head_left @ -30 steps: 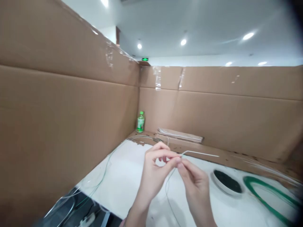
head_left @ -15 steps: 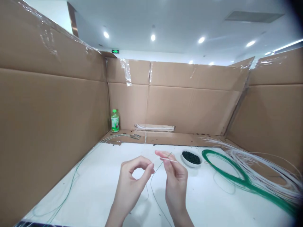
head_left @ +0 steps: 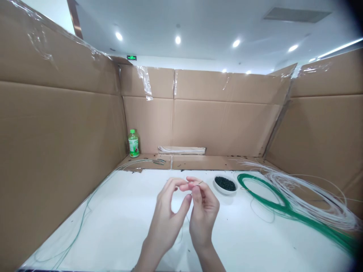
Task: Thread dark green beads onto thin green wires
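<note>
My right hand (head_left: 203, 211) is closed, thumb against fingers, on thin cords whose short ends (head_left: 200, 183) poke out above the thumb. Beside it on the left, my left hand (head_left: 167, 215) has its thumb and fingers curved apart, the fingertips touching the right hand's fingers. Whether anything lies between the left fingertips is too small to tell. A thin cord (head_left: 187, 219) hangs down between the two hands. Just beyond the right hand stands a white bowl (head_left: 226, 192) of small dark green pieces.
On the right lie a green cord coil (head_left: 283, 207) and a white cord coil (head_left: 320, 206). Thin green strands (head_left: 82, 221) run along the left. A green-capped bottle (head_left: 133, 144) stands at the back left. Cardboard walls (head_left: 227, 124) surround the white table (head_left: 113, 226).
The hands have come together, and the left fingers have spread from their pinch. The white piece across the right fingertips no longer shows. The view has shifted slightly.
</note>
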The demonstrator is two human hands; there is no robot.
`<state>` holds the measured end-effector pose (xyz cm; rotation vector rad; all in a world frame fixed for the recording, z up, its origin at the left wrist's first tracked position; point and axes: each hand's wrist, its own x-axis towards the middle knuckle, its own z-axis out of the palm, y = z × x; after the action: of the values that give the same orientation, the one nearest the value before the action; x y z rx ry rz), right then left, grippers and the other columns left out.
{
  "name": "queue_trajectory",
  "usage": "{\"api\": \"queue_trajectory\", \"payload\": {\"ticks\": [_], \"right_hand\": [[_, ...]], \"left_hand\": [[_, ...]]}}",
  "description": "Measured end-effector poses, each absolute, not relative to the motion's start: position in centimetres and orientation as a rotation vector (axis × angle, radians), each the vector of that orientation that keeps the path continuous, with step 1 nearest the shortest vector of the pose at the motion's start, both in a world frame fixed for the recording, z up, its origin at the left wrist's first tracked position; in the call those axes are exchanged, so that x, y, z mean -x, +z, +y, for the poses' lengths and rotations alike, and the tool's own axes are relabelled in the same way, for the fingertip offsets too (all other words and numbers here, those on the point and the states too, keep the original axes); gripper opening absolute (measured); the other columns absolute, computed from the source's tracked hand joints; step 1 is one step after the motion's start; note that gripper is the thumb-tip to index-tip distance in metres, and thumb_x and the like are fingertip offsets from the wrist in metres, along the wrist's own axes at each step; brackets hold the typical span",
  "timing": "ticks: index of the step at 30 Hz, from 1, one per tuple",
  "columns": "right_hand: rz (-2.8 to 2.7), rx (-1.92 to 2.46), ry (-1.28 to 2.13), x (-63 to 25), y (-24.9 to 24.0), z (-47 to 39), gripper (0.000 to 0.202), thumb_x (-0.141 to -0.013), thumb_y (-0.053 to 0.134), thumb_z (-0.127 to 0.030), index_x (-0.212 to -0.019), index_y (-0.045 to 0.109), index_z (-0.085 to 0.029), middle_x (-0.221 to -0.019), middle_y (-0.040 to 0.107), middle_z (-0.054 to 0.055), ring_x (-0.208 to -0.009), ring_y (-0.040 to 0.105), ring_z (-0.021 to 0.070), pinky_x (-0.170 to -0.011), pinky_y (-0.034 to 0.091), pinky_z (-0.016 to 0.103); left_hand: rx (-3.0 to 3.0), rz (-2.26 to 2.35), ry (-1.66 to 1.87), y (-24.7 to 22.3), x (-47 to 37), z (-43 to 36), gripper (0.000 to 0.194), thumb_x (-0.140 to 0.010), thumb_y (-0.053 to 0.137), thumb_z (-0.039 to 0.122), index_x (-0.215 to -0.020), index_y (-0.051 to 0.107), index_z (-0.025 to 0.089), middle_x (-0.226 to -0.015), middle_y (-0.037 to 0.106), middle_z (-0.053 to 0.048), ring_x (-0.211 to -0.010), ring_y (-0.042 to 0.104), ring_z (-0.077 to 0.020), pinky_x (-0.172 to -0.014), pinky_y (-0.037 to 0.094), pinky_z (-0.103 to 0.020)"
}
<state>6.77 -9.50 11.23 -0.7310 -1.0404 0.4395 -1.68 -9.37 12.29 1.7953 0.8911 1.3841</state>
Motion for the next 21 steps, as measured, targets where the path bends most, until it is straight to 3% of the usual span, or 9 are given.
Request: {"api": "queue_trajectory", "payload": {"ticks": [2, 5, 7, 9, 12, 15, 21], "right_hand": [[-1.015, 0.71, 0.488, -7.1, 12.0, -9.3, 0.019, -0.088, 0.051, -0.028, -0.075, 0.063, -0.02, -0.073, 0.068, 0.0, -0.081, 0.063, 0.0138, -0.071, 0.049, 0.025], [-0.936, 0.631, 0.672, -8.6, 14.3, -8.7, 0.014, -0.085, 0.056, -0.031, -0.077, 0.061, -0.02, -0.064, 0.065, -0.003, -0.068, 0.063, 0.0112, -0.061, 0.049, 0.022], [-0.865, 0.508, 0.812, -10.4, 16.5, -8.2, 0.012, -0.081, 0.06, -0.029, -0.076, 0.061, -0.019, -0.059, 0.062, -0.005, -0.06, 0.062, 0.0092, -0.065, 0.051, 0.023], [-0.742, 0.421, 0.954, -12.8, 19.2, -7.8, 0.011, -0.082, 0.058, -0.024, -0.075, 0.06, -0.017, -0.056, 0.059, -0.006, -0.051, 0.057, 0.0061, -0.06, 0.052, 0.022], [-0.581, 0.293, 1.053, -17.2, 23.2, -7.2, 0.022, -0.089, 0.042, -0.016, -0.071, 0.056, -0.015, -0.048, 0.044, -0.011, -0.037, 0.037, -0.0011, -0.043, 0.036, 0.01], [-0.651, 0.257, 0.958, -21.8, 25.9, -7.2, 0.028, -0.092, 0.034, -0.013, -0.071, 0.053, -0.015, -0.048, 0.038, -0.011, -0.037, 0.028, -0.0016, -0.038, 0.022, 0.011], [-0.595, 0.325, 0.741, -27.8, 24.6, -8.1, 0.025, -0.092, 0.041, -0.013, -0.074, 0.057, -0.018, -0.047, 0.036, -0.009, -0.037, 0.025, 0.001, -0.035, 0.02, 0.015]], "left_hand": [[-1.741, 0.799, 1.32, 11.9, 0.8, -8.9, 0.014, -0.086, 0.051, 0.026, -0.099, 0.055, 0.021, -0.1, 0.056, -0.004, -0.097, 0.052, -0.0165, -0.089, 0.039, -0.027], [-1.554, 0.545, 1.092, 11.3, 0.0, -7.9, 0.02, -0.087, 0.048, 0.037, -0.081, 0.049, 0.018, -0.069, 0.047, 0.002, -0.066, 0.049, -0.011, -0.07, 0.043, -0.025], [-1.426, 0.397, 0.876, 10.9, 0.5, -7.1, 0.033, -0.085, 0.046, 0.049, -0.071, 0.04, 0.019, -0.052, 0.026, 0.008, -0.043, 0.029, -0.0066, -0.051, 0.038, -0.022], [-1.383, 0.37, 0.705, 10.6, 1.9, -6.2, 0.044, -0.078, 0.046, 0.06, -0.066, 0.035, 0.02, -0.049, 0.014, 0.011, -0.039, 0.013, -0.0047, -0.041, 0.027, -0.019], [-1.449, 0.465, 0.642, 10.5, 5.5, -4.5, 0.05, -0.072, 0.052, 0.064, -0.06, 0.034, 0.02, -0.049, 0.016, 0.01, -0.041, 0.012, -0.0047, -0.04, 0.015, -0.019], [-1.526, 0.628, 0.69, 11.0, 10.0, -2.1, 0.043, -0.08, 0.052, 0.053, -0.061, 0.037, 0.018, -0.055, 0.021, 0.008, -0.047, 0.013, -0.006, -0.044, 0.011, -0.021], [-1.704, 1.002, 0.653, 12.6, 18.7, 2.4, 0.04, -0.079, 0.055, 0.05, -0.06, 0.044, 0.016, -0.057, 0.02, 0.006, -0.051, 0.013, -0.0085, -0.046, 0.012, -0.024]]}}
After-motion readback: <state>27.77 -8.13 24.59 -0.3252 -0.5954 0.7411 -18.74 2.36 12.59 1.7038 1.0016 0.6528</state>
